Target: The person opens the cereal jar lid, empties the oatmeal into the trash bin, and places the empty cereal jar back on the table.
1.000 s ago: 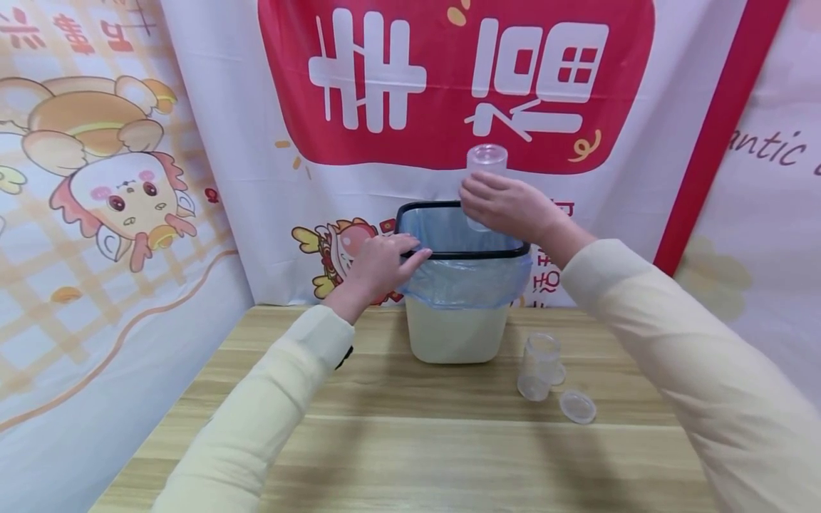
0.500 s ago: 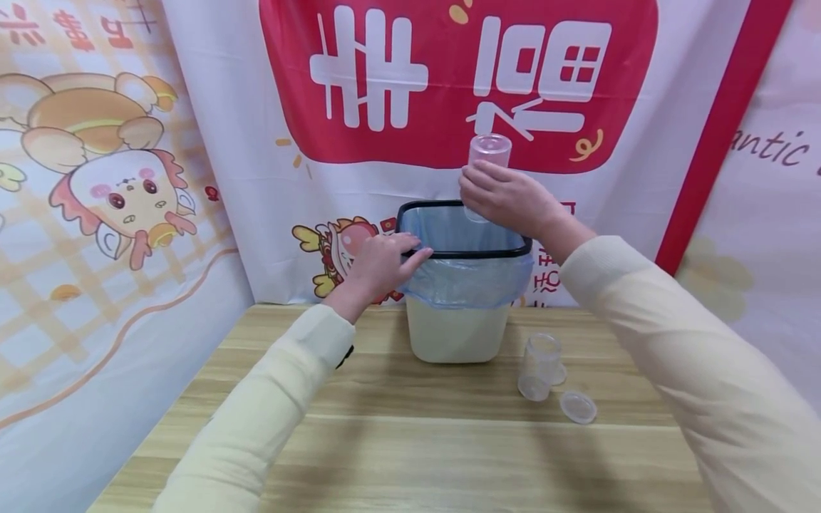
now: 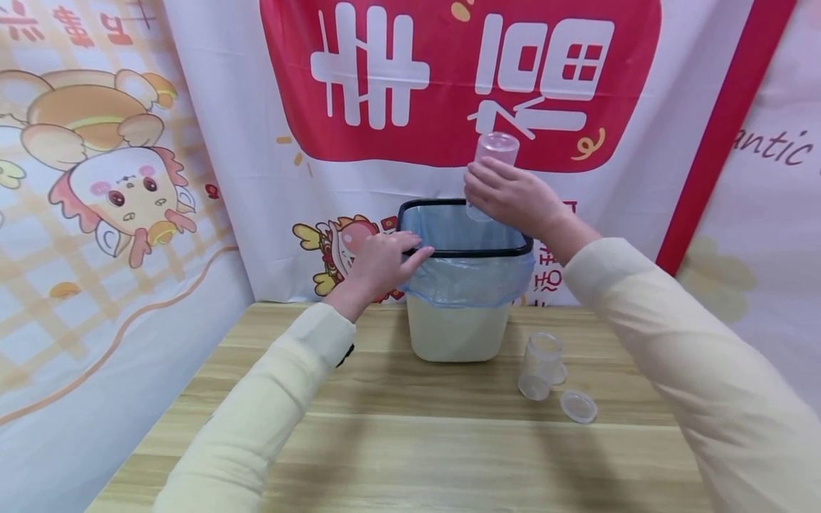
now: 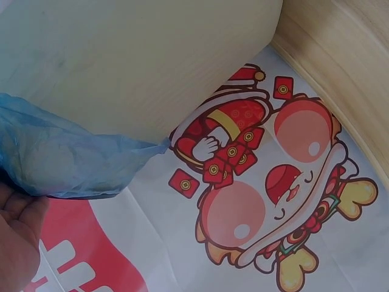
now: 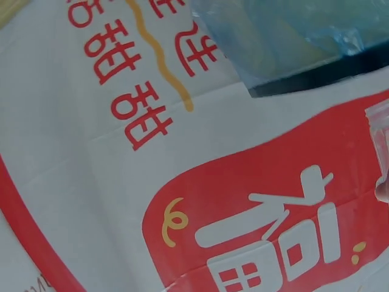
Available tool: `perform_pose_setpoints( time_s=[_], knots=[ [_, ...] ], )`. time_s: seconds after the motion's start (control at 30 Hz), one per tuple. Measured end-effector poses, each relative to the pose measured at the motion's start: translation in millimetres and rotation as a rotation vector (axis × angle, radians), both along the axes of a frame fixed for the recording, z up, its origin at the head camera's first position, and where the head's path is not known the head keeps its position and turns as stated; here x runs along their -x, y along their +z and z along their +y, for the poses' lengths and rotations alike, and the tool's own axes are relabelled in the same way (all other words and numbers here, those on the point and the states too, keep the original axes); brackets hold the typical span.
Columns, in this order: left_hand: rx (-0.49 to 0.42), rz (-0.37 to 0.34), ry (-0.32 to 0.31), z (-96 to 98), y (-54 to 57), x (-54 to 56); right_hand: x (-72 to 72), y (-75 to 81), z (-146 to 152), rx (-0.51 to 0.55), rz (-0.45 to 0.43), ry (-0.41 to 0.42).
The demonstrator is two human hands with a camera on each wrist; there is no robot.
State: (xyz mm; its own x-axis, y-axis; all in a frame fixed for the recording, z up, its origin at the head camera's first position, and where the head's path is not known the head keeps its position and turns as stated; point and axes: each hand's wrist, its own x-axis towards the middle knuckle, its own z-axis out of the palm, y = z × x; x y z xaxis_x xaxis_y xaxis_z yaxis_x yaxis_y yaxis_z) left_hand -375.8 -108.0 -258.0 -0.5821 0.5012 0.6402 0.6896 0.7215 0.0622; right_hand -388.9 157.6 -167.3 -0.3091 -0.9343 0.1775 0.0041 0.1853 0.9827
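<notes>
A cream trash can with a black rim and a blue bag liner folded over its edge stands on the table. My left hand grips the rim at its left side, and the left wrist view shows the fingers at the rim beside the bag. My right hand holds a clear plastic jar, base up and slightly tilted, over the can's opening. Only a sliver of that jar and a fingertip enter the right wrist view.
Right of the can, a second clear jar stands on the wooden table. One clear lid lies in front of it, another partly behind. A printed cloth hangs directly behind the can.
My right hand has lifted the upturned jar slightly and shifted it a little to the right, tilting it more. The left hand stays on the rim.
</notes>
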Motion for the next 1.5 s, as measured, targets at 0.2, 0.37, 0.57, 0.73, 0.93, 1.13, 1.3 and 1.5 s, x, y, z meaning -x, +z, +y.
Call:
perform_pose_setpoints(
  time_s=[0.2, 0.37, 0.57, 0.73, 0.93, 1.13, 1.3, 1.5],
  knots=[
    [0.005, -0.013, 0.011, -0.5, -0.1, -0.4, 3.1, -10.4, 0, -0.139, -0.105, -0.005],
    [0.004, -0.009, 0.008, -0.2, 0.3, -0.5, -0.6, -0.2, 0, -0.022, -0.040, -0.025],
    [0.005, -0.020, 0.014, 0.3, 0.6, -1.6, 1.2, -6.0, -2, -0.135, -0.082, -0.034],
    [0.008, -0.026, 0.022, 0.3, 0.4, -1.6, 4.4, -16.4, 0, -0.149, -0.123, -0.018],
    [0.001, -0.001, 0.007, -0.4, 0.4, -1.2, 3.6, -14.0, 5, -0.059, -0.147, -0.038],
    [0.002, 0.023, 0.006, -0.6, 1.1, -0.8, -0.5, -12.4, 6, -0.018, -0.147, -0.090],
    [0.000, -0.004, 0.014, -0.4, 0.1, -1.1, -1.5, -13.8, 8, 0.067, -0.133, -0.094],
    [0.005, -0.005, 0.013, -0.2, 0.7, -1.6, -2.3, -12.8, 9, 0.306, -0.201, -0.036]
  ],
)
